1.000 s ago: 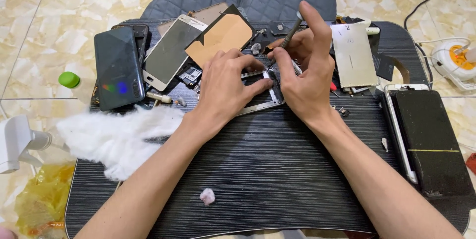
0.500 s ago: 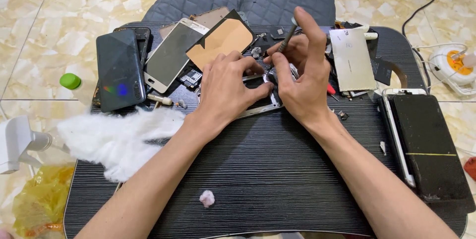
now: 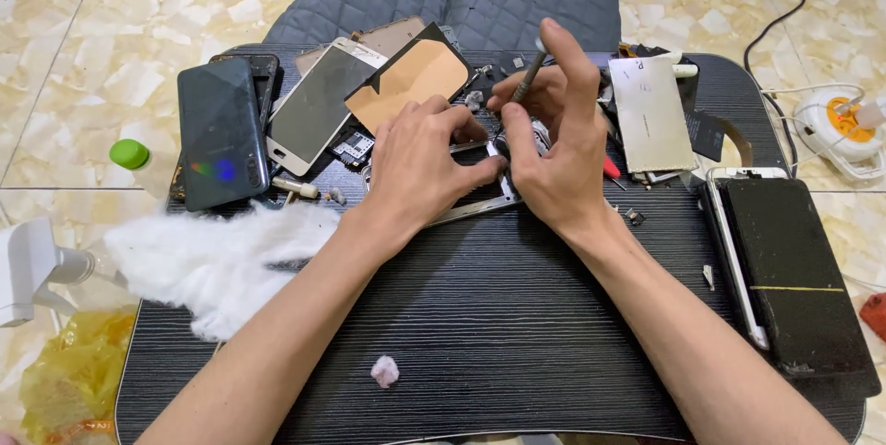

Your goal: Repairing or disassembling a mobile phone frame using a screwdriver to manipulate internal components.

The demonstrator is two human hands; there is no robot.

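Fingers [image 3: 554,66] of our right hand [image 3: 554,150] are pinching a thin tool [image 3: 528,80], while our left hand [image 3: 420,163] is gripping the phone frame [image 3: 480,210] lying directly beneath both sets of fingertips

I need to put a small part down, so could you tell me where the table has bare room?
The table is bare between the forearms, past the small pink wad, and between the right forearm and the black phone. It is crowded at the far edge, around the left hand and right hand, with phones and parts.
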